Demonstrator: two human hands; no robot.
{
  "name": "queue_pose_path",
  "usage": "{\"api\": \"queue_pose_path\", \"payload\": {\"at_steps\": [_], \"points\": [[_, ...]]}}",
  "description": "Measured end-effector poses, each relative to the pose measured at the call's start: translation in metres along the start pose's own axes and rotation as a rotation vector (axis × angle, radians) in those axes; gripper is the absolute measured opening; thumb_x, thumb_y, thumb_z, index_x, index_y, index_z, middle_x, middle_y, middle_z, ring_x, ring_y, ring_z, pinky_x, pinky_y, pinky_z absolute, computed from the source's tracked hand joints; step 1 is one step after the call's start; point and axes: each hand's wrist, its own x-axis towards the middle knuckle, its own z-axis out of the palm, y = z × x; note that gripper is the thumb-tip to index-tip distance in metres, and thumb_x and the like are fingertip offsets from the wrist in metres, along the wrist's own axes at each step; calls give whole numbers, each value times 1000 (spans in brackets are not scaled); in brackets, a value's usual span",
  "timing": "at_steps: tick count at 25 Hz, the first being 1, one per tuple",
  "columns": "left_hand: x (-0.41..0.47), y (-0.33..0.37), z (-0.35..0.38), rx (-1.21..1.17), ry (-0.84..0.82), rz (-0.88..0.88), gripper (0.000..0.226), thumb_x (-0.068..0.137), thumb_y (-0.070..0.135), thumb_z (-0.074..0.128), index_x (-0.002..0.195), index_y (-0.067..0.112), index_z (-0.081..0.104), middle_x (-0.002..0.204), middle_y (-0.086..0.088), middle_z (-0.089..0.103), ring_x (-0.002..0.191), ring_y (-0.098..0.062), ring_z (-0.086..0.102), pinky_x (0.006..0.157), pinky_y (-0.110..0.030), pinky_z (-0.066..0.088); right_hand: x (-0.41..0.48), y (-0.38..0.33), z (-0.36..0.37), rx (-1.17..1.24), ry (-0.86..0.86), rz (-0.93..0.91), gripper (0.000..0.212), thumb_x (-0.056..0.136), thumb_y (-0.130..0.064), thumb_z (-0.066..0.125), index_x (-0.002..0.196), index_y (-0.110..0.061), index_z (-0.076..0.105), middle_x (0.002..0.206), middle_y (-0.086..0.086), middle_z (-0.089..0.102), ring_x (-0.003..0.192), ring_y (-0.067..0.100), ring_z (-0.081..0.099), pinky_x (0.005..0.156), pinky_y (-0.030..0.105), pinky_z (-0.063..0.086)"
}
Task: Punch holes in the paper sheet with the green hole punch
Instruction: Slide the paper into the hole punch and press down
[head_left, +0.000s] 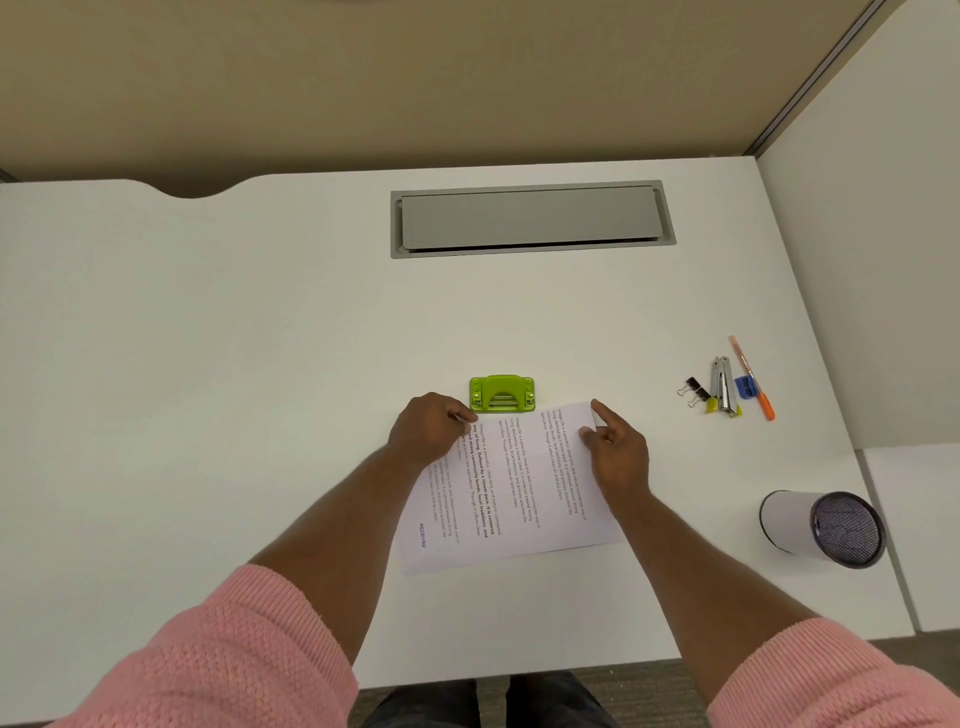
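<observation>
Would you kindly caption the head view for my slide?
Both hands, left and right, hold a printed sheet just before the green hole punch.

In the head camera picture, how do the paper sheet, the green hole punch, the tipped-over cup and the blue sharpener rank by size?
Largest to smallest as they look:
1. paper sheet
2. tipped-over cup
3. green hole punch
4. blue sharpener

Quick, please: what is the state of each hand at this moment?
Left hand: closed on the far left corner of the paper sheet.
Right hand: on the sheet's far right corner, index finger extended; a firm grip cannot be told.
</observation>
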Motion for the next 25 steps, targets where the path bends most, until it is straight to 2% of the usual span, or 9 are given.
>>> {"api": "queue_pose_path", "payload": {"at_steps": [3, 6, 9, 11, 16, 19, 23, 25], "points": [[1, 0, -2, 5, 6, 12, 18, 85, 19, 70, 94, 31, 80, 100, 8, 75, 94, -12, 64, 82, -27, 48, 3, -1, 2, -23, 19, -32, 43, 92, -13, 66, 133, -26, 65, 76, -8, 60, 65, 4, 55, 66, 8, 41], [6, 3, -8, 0, 4, -14, 12, 83, 21, 72, 87, 30, 80, 91, 10, 74, 90, -14, 65, 81, -29, 51, 6, -3, 3, 1, 16, -6, 45, 91, -10, 66, 132, -26, 65, 72, -7, 56, 62, 6, 51, 62, 6, 41], [12, 5, -14, 14, 10, -62, 7, 77, 24, 74, 74, 28, 78, 76, 13, 72, 77, -14, 65, 76, -32, 53, 8, -4, 3, 12, 9, 24, 47, 89, -8, 67, 133, -26, 65, 74, -7, 57, 64, 6, 52, 60, 6, 43], [15, 7, -16, 27, 3, -97, 2, 74, 26, 77, 74, 26, 78, 76, 10, 73, 73, -14, 65, 77, -34, 56, 7, -4, 4, 20, 8, 43, 48, 88, -7, 68, 132, -25, 65, 76, -8, 59, 65, 6, 54, 62, 7, 43], [20, 10, -18, 41, 3, -143, 18, 68, 31, 84, 81, 25, 73, 85, 7, 71, 86, -19, 68, 82, -34, 54, 6, -3, 4, 72, 5, 83, 49, 88, -7, 68, 133, -24, 65, 90, -2, 70, 77, 9, 62, 74, 17, 46], [21, 14, -20, 55, 52, -130, 35, 68, 34, 84, 96, 30, 64, 100, 6, 62, 92, -20, 62, 84, -34, 51, 7, -3, 5, 90, 10, 88, 49, 88, -6, 68, 134, -23, 64, 94, -1, 72, 80, 8, 64, 83, 22, 48], [25, 22, -23, 47, 40, -80, 51, 69, 30, 84, 115, 38, 63, 119, 3, 64, 105, -20, 61, 92, -36, 50, 11, -3, 5, 97, 16, 93, 48, 88, -6, 68, 134, -22, 64, 86, -7, 69, 77, 1, 61, 74, 13, 43], [26, 24, -24, 47, 22, -64, 49, 70, 28, 83, 115, 41, 66, 124, 5, 65, 112, -18, 60, 97, -37, 49, 13, -4, 5, 95, 15, 97, 48, 88, -6, 68, 134, -22, 65, 84, -8, 67, 75, -1, 60, 71, 11, 41]]}}
